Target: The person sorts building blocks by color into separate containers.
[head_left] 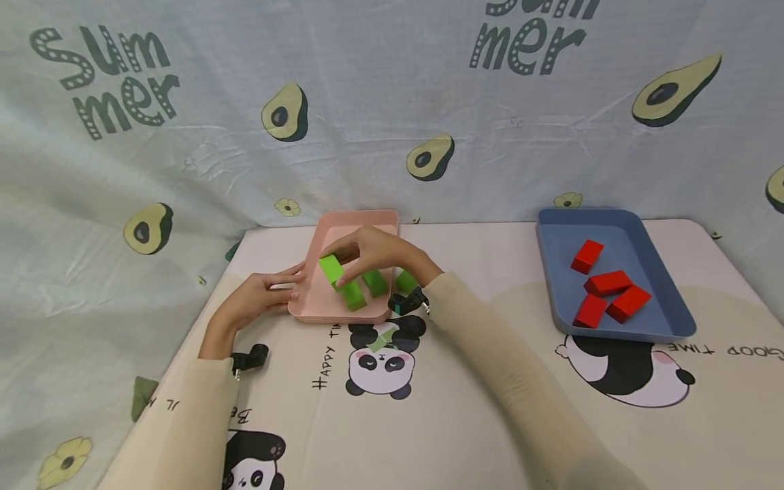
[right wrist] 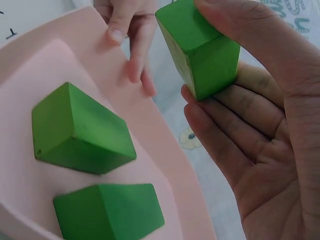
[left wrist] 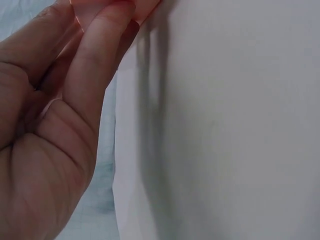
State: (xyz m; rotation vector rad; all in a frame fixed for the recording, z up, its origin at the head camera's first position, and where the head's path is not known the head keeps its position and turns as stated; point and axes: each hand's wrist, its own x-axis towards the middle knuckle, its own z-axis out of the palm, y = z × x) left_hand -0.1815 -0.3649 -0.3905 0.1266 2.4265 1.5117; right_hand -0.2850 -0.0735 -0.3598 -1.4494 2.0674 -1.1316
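My right hand pinches a green block between thumb and fingers, above the pink tray. Inside that tray lie two more green blocks, a nearer green block and another green block to its right. One more green block shows by the tray's right side, partly covered by the right wrist. My left hand is at the tray's left side, its extended fingers touching the rim. In the left wrist view, fingertips press on the pink wall.
A blue tray stands to the right, holding several red blocks. Both trays sit on a table covered with a panda-print cloth. Behind the table hangs an avocado-print cloth.
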